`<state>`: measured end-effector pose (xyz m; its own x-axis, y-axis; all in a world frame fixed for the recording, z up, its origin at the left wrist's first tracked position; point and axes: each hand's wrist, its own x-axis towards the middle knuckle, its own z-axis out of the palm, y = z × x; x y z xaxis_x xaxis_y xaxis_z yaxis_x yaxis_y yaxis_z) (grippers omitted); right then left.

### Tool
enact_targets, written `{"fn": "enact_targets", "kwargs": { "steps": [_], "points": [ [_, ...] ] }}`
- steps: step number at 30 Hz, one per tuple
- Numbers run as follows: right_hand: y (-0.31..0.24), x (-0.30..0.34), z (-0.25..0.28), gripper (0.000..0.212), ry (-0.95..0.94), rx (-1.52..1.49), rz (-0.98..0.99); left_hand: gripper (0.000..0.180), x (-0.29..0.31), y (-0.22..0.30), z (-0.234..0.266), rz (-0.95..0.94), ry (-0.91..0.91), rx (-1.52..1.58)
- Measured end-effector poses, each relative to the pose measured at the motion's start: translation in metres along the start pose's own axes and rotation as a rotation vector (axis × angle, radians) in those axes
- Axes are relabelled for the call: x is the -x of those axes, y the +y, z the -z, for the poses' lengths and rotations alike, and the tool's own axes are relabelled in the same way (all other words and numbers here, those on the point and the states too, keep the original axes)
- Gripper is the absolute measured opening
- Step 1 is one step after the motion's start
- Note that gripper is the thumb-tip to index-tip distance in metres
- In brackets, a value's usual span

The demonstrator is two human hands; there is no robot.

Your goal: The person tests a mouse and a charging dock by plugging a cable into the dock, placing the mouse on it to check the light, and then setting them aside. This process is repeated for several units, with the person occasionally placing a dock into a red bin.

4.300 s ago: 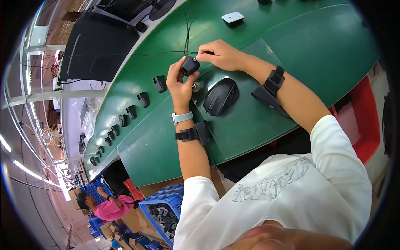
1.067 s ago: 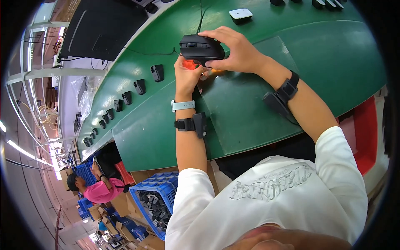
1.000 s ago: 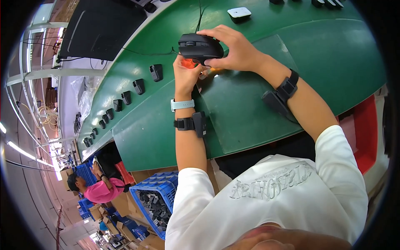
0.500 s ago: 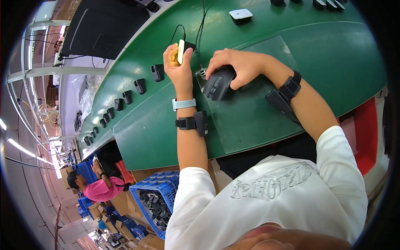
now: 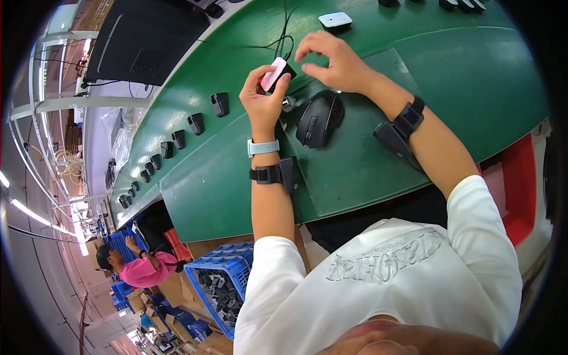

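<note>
Two hands up over green bench. Our left hand [image 5: 263, 100] pinches small pink-faced black part [image 5: 276, 74]; right hand [image 5: 334, 62] open, fingers spread beside it. Black mouse [image 5: 319, 118] rests just below. We'd keep part steady, grip light.

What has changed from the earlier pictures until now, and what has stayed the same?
A second ago both hands held the black mouse up. Now it lies on the green table, let go. The right hand has lifted off it and hovers open near the small pink-faced part, which the left hand holds raised. The row of small black parts and the white device stayed in place.
</note>
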<state>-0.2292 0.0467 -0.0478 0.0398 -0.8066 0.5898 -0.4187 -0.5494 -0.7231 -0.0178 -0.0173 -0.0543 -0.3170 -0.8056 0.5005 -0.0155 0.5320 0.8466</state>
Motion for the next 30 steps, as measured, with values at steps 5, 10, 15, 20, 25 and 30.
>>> {"fn": "enact_targets", "kwargs": {
  "steps": [5, 10, 15, 20, 25, 30],
  "points": [
    [0.009, 0.0, -0.01, 0.021, 0.185, 0.21, 0.159, 0.027, 0.002, 0.005, 0.002, 0.019, -0.049, -0.096],
    [0.015, 0.0, -0.011, 0.017, 0.097, 0.242, 0.155, 0.027, 0.001, 0.002, 0.003, 0.008, -0.102, -0.076],
    [0.016, 0.002, -0.011, 0.016, 0.074, 0.237, 0.127, 0.027, 0.002, 0.003, 0.001, 0.005, -0.11, -0.044],
    [0.016, 0.002, -0.011, 0.016, 0.075, 0.245, 0.129, 0.027, 0.002, 0.004, 0.001, 0.017, -0.11, -0.046],
    [0.016, 0.002, -0.009, 0.017, 0.045, 0.229, 0.112, 0.027, 0.002, 0.006, 0.001, 0.006, -0.122, -0.016],
    [0.012, 0.004, -0.007, 0.017, -0.019, 0.237, 0.109, 0.029, 0.003, 0.009, 0.006, 0.082, -0.151, -0.03]
  ]
}}
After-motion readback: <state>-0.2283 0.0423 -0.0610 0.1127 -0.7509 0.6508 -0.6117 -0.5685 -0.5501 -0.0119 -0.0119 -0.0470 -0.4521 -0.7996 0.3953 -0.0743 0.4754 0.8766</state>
